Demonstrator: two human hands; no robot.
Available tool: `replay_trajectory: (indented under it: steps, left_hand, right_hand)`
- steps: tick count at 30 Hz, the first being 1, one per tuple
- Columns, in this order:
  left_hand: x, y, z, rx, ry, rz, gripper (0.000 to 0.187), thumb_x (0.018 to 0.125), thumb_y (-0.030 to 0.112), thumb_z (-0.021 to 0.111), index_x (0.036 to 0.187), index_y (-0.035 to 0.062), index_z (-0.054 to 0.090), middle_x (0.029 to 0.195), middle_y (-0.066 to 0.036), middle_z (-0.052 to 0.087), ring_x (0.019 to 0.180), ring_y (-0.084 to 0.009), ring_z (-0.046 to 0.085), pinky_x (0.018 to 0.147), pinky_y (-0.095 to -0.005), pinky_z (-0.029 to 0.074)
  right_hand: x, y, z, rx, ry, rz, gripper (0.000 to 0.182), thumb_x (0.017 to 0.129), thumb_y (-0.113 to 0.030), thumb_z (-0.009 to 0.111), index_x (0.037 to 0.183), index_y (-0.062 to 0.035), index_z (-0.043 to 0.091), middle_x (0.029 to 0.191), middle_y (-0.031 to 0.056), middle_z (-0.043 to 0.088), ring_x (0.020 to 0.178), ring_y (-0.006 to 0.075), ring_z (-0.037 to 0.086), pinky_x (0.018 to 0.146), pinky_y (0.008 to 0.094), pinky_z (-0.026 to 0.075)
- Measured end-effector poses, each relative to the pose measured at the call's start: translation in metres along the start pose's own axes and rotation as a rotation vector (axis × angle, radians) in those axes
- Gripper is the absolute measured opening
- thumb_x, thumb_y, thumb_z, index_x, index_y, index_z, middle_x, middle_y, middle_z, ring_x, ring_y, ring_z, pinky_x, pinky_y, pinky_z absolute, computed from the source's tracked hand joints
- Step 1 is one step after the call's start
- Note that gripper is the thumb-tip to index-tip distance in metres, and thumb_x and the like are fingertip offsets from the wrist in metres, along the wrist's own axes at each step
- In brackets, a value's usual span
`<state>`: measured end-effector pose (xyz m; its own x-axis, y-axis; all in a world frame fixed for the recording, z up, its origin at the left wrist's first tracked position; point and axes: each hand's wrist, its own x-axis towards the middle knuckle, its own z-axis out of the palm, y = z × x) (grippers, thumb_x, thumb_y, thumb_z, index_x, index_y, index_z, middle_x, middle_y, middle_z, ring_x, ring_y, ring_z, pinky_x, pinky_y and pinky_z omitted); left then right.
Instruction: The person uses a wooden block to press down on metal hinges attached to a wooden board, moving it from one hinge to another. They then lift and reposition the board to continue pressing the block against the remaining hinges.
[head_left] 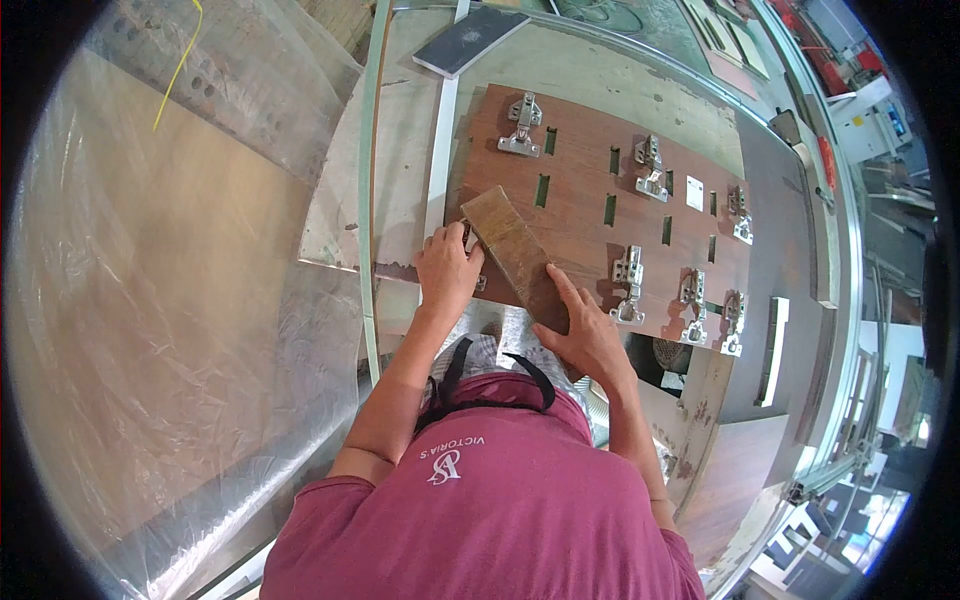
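My right hand (590, 325) is closed around the lower end of a brown wooden block (515, 240), thumb on one side and fingers on the other. The block lies slantwise above the left part of a reddish-brown wood panel (575, 170). At the panel's near left corner, my left hand (450, 268) has its fingers curled round a metal hinge (482, 284), most of it covered by the hand. Several silver cabinet hinges stand on the panel, among them one at the far left (521, 125) and one closer to my right hand (628, 284). Small rectangular slots run through the panel.
Plastic sheeting (150, 330) covers a large board on the left. A dark flat piece (472, 42) rests beyond the panel. On the right lie a white strip (773, 350) and a brown board (735, 480). A metal rail (858, 250) borders the bench.
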<state>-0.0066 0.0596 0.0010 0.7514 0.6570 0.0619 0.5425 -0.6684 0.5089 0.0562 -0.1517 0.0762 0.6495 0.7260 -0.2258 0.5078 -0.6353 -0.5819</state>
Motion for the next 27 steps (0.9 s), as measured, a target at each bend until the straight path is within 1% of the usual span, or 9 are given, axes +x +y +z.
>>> replay_trajectory:
  steps: [1,7,14,17,19,23,25,27]
  left_hand:
    - [-0.0005,0.0012,-0.0018,0.002,0.015,0.014,0.029,0.082,0.021,0.065,0.104,0.0039,0.056,0.101,-0.014,0.062,0.096,-0.0353,0.061,0.08,-0.0496,0.046]
    - [-0.0008,0.007,-0.0087,-0.003,-0.036,-0.032,0.032,0.083,0.021,0.065,0.109,0.004,0.056,0.105,-0.015,0.062,0.1,-0.0358,0.06,0.084,-0.0497,0.044]
    - [-0.0014,0.0042,-0.0068,0.003,-0.035,-0.023,0.033,0.083,0.022,0.065,0.11,0.0044,0.056,0.107,-0.015,0.061,0.1,-0.0359,0.059,0.084,-0.05,0.044]
    - [-0.001,0.0028,-0.0035,0.005,-0.034,-0.016,0.03,0.083,0.02,0.064,0.108,0.0048,0.055,0.105,-0.014,0.061,0.1,-0.0358,0.059,0.084,-0.05,0.044]
    - [-0.0011,0.0025,-0.0022,0.02,-0.002,-0.002,0.029,0.083,0.024,0.066,0.104,0.0062,0.056,0.099,-0.013,0.061,0.098,-0.0335,0.06,0.082,-0.0505,0.044]
    - [-0.0015,0.0035,-0.0037,0.007,0.009,-0.006,0.028,0.083,0.02,0.064,0.105,0.0053,0.055,0.103,-0.014,0.061,0.099,-0.0356,0.06,0.081,-0.0496,0.045]
    - [-0.0003,0.0024,-0.0023,0.021,-0.022,-0.017,0.029,0.084,0.025,0.066,0.103,0.0062,0.056,0.099,-0.013,0.061,0.099,-0.0335,0.059,0.082,-0.0507,0.044]
    - [0.0,0.0008,0.0,0.015,-0.012,-0.01,0.028,0.084,0.025,0.066,0.103,0.0062,0.056,0.099,-0.013,0.061,0.099,-0.0335,0.059,0.082,-0.0506,0.045]
  right_hand:
    - [-0.0004,0.0011,0.0011,0.007,0.004,-0.005,0.085,0.077,-0.035,0.073,0.149,-0.0192,0.03,0.107,0.0235,0.059,0.092,0.041,0.065,0.08,0.0474,0.053]
    - [-0.0019,-0.0011,-0.0011,0.01,0.004,-0.002,0.084,0.077,-0.035,0.073,0.148,-0.0199,0.03,0.107,0.0235,0.059,0.092,0.0411,0.065,0.081,0.0472,0.053]
    - [-0.0039,-0.0014,0.0009,-0.01,0.003,0.01,0.084,0.077,-0.036,0.072,0.149,-0.0203,0.03,0.108,0.0236,0.059,0.094,0.0409,0.065,0.08,0.0476,0.053]
    - [-0.0041,-0.002,0.0003,0.009,-0.011,0.016,0.084,0.078,-0.036,0.072,0.149,-0.0205,0.03,0.108,0.0235,0.059,0.094,0.0411,0.065,0.081,0.0476,0.053]
    - [-0.0045,-0.0017,0.0026,0.004,-0.003,0.024,0.084,0.078,-0.036,0.072,0.149,-0.0204,0.03,0.108,0.0234,0.059,0.094,0.0411,0.065,0.081,0.0476,0.053]
    - [-0.0062,-0.0008,0.0034,0.003,0.018,0.008,0.084,0.078,-0.036,0.072,0.149,-0.0198,0.03,0.108,0.0234,0.059,0.092,0.041,0.065,0.081,0.0478,0.053]
    - [-0.0066,-0.0031,0.0021,-0.003,0.001,0.027,0.084,0.078,-0.036,0.072,0.149,-0.0196,0.03,0.108,0.0234,0.059,0.092,0.0407,0.065,0.081,0.0478,0.053]
    - [-0.0067,-0.0039,0.0012,-0.009,-0.018,0.046,0.085,0.078,-0.036,0.072,0.149,-0.0194,0.029,0.109,0.0235,0.059,0.092,0.0405,0.065,0.081,0.0477,0.053]
